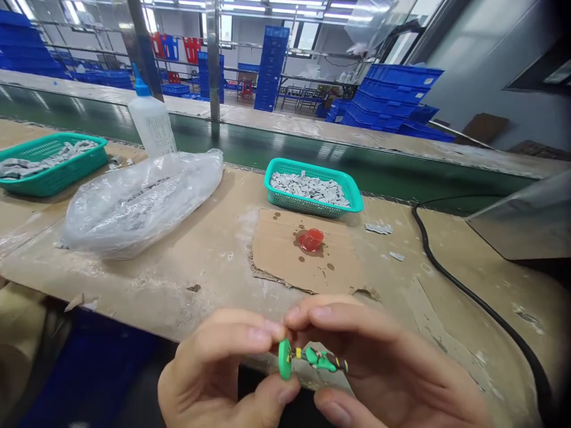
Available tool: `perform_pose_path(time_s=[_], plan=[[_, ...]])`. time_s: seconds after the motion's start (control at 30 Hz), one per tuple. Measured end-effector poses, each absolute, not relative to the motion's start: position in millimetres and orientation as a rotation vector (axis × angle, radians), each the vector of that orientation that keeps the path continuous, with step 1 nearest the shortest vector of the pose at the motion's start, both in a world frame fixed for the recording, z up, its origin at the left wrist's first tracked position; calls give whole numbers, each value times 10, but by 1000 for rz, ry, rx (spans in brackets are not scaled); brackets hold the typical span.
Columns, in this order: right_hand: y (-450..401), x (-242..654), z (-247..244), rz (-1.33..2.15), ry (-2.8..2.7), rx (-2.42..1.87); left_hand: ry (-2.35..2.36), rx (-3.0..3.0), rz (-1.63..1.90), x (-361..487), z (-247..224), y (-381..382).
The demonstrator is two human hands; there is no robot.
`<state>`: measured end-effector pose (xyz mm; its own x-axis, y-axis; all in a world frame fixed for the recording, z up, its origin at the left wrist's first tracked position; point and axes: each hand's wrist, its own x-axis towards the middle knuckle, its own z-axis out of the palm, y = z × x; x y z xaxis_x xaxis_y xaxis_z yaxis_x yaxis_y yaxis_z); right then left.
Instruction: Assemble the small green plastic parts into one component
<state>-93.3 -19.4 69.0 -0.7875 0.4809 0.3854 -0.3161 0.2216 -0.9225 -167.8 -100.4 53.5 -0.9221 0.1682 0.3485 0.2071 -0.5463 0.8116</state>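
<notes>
painted figurine (pixel 312 358) above workbench (pixel 178 291), green conveyor (pixel 312 145) behind

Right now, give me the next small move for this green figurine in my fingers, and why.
Probably roll the small green-and-yellow painted figurine slightly between your fingers. Your left hand is at its round green base and your right hand is close by its other end, so it seems securely held, yet only one side faces you.

Fingers (pixel 241 336) hide part of the green figurine (pixel 314 359) (its painted details too small to tell); the left edge cuts off a teal plastic basket (pixel 53 178), and a cloudy polythene bag (pixel 178 184) blurs the grey pieces (pixel 136 223) inside.
</notes>
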Motion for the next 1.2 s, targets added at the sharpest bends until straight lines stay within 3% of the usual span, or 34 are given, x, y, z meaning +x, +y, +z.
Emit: perform_pose_path(time_s=[0.27, 0.6, 0.77, 1.03, 1.2], plan=[[-94, -805, 573, 1741, -1863, -67, -1467, -822, -2550, -1665, 444, -1087], [171, -636, 267, 1408, -1748, -567, -1895, -318, -3062, -1991, 249, -1205], [283, -624, 330, 1238, -1918, -673, -1924, -505, -3280, -2308, 326, -1031], [1055, -547, 526, 1146, -1955, -724, -2324, -1031, -2854, -3202, 523, -476], [1505, -662, 434, 1052, -1788, -821, -2503, -1368, -2400, -3572, 466, -117]])
